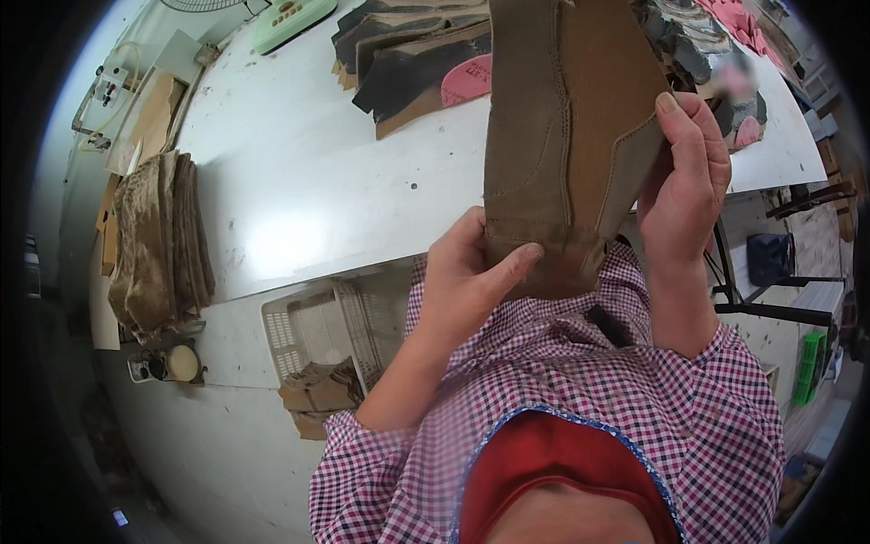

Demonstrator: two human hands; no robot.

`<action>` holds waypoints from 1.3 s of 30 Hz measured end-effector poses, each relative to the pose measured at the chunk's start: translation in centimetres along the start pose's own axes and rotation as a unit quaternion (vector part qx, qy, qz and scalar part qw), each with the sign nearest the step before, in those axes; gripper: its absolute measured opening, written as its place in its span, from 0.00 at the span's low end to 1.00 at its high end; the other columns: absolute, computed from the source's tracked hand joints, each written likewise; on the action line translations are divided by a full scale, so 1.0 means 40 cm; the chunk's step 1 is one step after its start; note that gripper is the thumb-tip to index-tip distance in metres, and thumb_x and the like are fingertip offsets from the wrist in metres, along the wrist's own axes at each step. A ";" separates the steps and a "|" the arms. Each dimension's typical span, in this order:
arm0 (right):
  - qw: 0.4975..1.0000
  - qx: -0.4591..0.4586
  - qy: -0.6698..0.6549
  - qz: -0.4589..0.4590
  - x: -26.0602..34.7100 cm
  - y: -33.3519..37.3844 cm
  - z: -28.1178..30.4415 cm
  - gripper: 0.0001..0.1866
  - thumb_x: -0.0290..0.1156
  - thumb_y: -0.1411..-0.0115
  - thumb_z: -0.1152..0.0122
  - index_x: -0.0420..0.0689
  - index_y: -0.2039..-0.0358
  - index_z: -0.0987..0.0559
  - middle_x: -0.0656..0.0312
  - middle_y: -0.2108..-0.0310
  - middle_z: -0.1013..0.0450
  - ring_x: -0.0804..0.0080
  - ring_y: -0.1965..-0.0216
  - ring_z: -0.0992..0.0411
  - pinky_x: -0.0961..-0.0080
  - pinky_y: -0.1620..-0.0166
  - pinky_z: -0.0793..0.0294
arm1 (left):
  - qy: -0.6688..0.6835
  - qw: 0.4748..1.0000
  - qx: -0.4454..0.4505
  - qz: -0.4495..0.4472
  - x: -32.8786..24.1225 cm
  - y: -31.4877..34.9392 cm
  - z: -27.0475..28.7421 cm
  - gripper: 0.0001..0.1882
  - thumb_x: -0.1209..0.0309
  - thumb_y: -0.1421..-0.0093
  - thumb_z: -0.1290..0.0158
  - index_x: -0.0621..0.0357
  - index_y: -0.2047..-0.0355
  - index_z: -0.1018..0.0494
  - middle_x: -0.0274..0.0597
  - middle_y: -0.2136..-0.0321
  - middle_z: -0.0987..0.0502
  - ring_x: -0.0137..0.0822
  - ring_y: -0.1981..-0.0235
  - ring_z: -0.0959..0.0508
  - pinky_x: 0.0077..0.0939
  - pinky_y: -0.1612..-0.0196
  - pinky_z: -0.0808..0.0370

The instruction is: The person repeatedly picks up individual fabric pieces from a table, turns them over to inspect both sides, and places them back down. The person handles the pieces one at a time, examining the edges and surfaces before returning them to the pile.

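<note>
A brown stitched boot upper (530, 127) is held up in front of me, over the table's near edge, with seams running down its length. My left hand (467, 281) grips its lower left corner, the thumb lying across the front. At the upper right edge, my right hand (684, 172) pinches it between thumb and fingers. The fingertips behind the material are hidden on both hands. Behind the upper, at the far side of the table, lies a fanned stack of dark and tan pieces (408, 68) with a pink patch (467, 82).
A pile of brown fuzzy-lined pieces (159, 245) hangs over the left edge of the white table (299, 199). Below the table is a plastic crate (313, 331) beside more brown pieces (322, 394). A pale green device (292, 23) sits at the back. More pieces (748, 113) lie right.
</note>
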State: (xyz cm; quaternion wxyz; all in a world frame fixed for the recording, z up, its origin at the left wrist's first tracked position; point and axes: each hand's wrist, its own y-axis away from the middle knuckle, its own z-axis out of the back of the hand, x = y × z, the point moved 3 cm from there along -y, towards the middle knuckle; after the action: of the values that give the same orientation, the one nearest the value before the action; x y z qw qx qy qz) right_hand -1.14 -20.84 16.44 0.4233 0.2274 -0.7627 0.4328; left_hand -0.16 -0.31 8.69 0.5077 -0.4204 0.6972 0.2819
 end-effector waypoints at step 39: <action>0.799 0.430 0.417 0.050 -0.134 0.056 -0.045 0.26 0.25 0.49 0.40 0.37 0.47 0.29 0.51 0.46 0.30 0.57 0.42 0.34 0.64 0.38 0.38 | -0.574 0.765 0.114 -0.268 0.158 -0.120 -0.020 0.14 0.77 0.48 0.47 0.63 0.59 0.26 0.54 0.59 0.27 0.55 0.58 0.26 0.46 0.56 0.27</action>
State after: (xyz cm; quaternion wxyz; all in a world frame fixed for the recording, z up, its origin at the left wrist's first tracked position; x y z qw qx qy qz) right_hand 0.96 -18.24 11.35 0.5368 0.1452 -0.2583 0.7899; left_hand 2.80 -5.21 3.13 0.9122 -0.2887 0.1617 0.2416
